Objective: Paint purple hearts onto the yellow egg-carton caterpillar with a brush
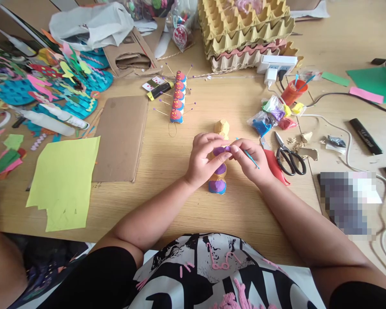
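A strip of egg-carton bumps (217, 186), coloured purple, blue and orange-yellow, lies on the table below my hands, with a yellow bump (222, 128) at its far end. My left hand (204, 159) pinches a piece of purple clay (221, 150) between thumb and fingers over the strip. My right hand (250, 161) meets it from the other side, its thumb and forefinger closed at the clay's right end. A thin blue tool (252, 159) sticks out from between my right hand's fingers. Part of the strip is hidden under both hands.
A finished red and blue strip (177, 98) with pins stands farther back. Right of my hands lie black scissors (290, 156), red material (275, 166), clay bags (266, 119) and an orange cup (294, 92). Cardboard (122, 137) and yellow-green paper (64, 180) lie left; egg trays (244, 34) are stacked behind.
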### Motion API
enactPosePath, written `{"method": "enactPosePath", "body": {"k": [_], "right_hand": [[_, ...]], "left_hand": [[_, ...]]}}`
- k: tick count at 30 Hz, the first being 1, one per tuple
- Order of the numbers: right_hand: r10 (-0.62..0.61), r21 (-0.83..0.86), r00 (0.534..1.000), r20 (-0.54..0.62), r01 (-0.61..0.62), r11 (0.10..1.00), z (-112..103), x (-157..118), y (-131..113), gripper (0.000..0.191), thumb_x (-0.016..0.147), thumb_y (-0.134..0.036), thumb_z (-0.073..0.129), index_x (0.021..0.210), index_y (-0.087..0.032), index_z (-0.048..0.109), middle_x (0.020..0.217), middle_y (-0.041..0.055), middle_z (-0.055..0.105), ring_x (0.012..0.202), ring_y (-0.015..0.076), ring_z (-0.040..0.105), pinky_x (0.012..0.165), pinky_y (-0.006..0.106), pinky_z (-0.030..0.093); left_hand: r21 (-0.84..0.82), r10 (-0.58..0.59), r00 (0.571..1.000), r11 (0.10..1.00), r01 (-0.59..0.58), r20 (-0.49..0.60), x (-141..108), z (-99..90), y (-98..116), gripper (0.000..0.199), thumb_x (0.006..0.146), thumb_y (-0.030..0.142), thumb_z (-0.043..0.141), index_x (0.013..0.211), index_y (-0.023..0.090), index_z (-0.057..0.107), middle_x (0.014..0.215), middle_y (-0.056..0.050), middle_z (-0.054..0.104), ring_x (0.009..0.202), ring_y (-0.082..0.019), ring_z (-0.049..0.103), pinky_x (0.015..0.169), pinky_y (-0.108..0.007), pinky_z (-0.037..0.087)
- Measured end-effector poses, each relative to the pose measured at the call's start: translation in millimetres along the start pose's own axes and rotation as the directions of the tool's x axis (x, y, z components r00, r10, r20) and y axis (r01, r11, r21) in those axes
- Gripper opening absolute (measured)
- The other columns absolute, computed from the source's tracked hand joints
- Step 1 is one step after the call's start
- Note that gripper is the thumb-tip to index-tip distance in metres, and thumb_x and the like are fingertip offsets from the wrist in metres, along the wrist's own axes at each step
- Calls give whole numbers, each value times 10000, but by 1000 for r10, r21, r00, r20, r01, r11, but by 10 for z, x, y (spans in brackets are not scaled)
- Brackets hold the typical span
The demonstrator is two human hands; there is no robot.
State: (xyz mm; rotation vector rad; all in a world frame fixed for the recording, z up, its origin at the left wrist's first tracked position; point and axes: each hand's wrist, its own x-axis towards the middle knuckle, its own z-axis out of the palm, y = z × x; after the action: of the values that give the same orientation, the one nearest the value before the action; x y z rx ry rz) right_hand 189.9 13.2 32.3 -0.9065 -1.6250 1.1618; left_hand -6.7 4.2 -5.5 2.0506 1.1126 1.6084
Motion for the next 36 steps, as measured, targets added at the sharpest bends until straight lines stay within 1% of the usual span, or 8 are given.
{"method": "enactPosePath", "body": {"k": [3, 9, 13, 19, 25, 29, 33, 36], "right_hand": [[-22, -34, 1000, 15, 22, 999, -22, 3, -7, 601, 988, -803, 797, 777, -244, 733, 742, 27, 742, 686, 183, 663, 681, 329, 578], [-18, -56, 998, 56, 21, 998, -30, 18, -14, 686, 1038, -865, 660, 755, -242, 717, 724, 39, 735, 683, 192, 657, 710, 353, 585], [0, -51, 998, 62, 3, 999, -12, 12, -12, 649, 1017, -845, 717, 778, -241, 724, 740, 36, 741, 702, 193, 667, 704, 338, 576], [22, -98, 1000, -9, -23, 995, 6, -15, -34, 724, 1025, -867, 682, 675, -233, 661, 655, 26, 680, 625, 166, 603, 625, 317, 504], [43, -95, 999, -13, -44, 994, 6, -13, -24, 780, 1020, -934, 599, 665, -242, 655, 655, 37, 680, 644, 186, 624, 645, 345, 514], [34, -54, 999, 1, -34, 998, 10, 1, -23, 664, 980, -891, 724, 811, -249, 729, 791, 43, 757, 770, 213, 695, 747, 356, 581], [40, 15, 999, 2, -40, 999, 8, 13, -21, 623, 988, -851, 755, 836, -247, 753, 786, 26, 744, 745, 192, 676, 773, 348, 593], [51, 6, 998, 28, -51, 999, -4, 21, -28, 644, 963, -861, 776, 784, -246, 717, 766, 30, 735, 742, 197, 675, 765, 349, 597]], "left_hand": [[25, 41, 999, 999, -41, 8, -1, 5, -9, 325, 1096, 552, 772, 1324, 338, 858, 1247, -75, 816, 1222, -257, 717, 1140, -468, 586], [88, 9, 1000, 996, -7, -14, 4, 4, -43, 259, 1108, 550, 747, 1105, 351, 914, 1102, -58, 820, 1137, -248, 716, 1075, -481, 614], [98, 41, 999, 994, -39, -16, 14, -15, -56, 272, 1112, 547, 741, 1038, 343, 906, 1081, -51, 825, 1133, -246, 714, 1090, -488, 608], [57, 34, 999, 998, -34, 4, 26, -26, -33, 293, 1128, 511, 737, 1276, 300, 878, 1240, -74, 833, 1214, -238, 726, 1136, -445, 591], [32, -20, 1000, 999, 19, 9, 25, -13, -6, 262, 1147, 477, 716, 1101, 283, 887, 1020, -43, 818, 1031, -212, 740, 996, -402, 616], [6, -30, 1000, 1000, 30, 1, 20, -9, 9, 235, 1129, 473, 750, 1095, 267, 859, 1048, -47, 830, 1041, -210, 759, 995, -389, 623], [-57, -10, 1000, 998, 11, 26, 4, 5, 7, 318, 1101, 500, 793, 1304, 258, 822, 1136, -65, 855, 1082, -213, 776, 999, -380, 623], [-77, -21, 1000, 997, 22, 16, 6, 4, -1, 217, 1126, 446, 765, 1187, 264, 865, 1091, -54, 867, 1039, -200, 787, 972, -368, 625]]}}
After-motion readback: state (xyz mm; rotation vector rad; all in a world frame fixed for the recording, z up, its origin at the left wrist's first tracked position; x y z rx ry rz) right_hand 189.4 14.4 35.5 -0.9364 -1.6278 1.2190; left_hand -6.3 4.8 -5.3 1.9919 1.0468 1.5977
